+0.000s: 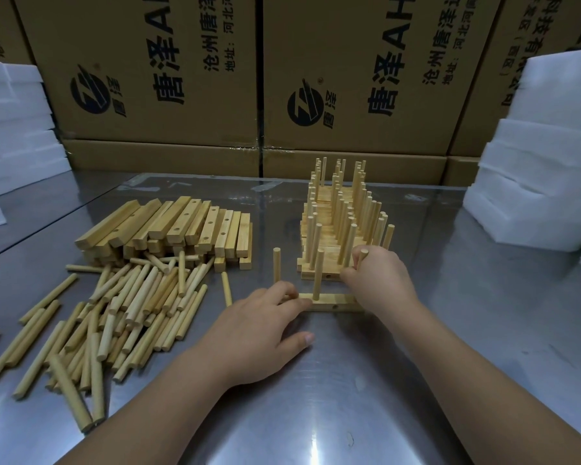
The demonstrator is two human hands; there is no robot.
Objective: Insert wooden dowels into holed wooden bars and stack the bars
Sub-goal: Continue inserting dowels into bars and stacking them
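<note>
A holed wooden bar (329, 301) lies flat on the steel table in front of me, with two dowels (317, 273) standing upright in it. My left hand (265, 327) rests on the bar's left end, fingers straight. My right hand (376, 280) grips a third dowel (363, 254) upright over the bar's right end. Right behind stands the stack of finished bars (339, 226) bristling with dowels. Loose dowels (121, 310) lie in a heap at the left, and empty holed bars (178, 226) are piled behind them.
Cardboard boxes (168, 75) form a wall along the table's far edge. White foam blocks (544, 176) are stacked at the right, and more foam blocks (14, 129) at the left. Bare steel table (349, 397) lies between my forearms.
</note>
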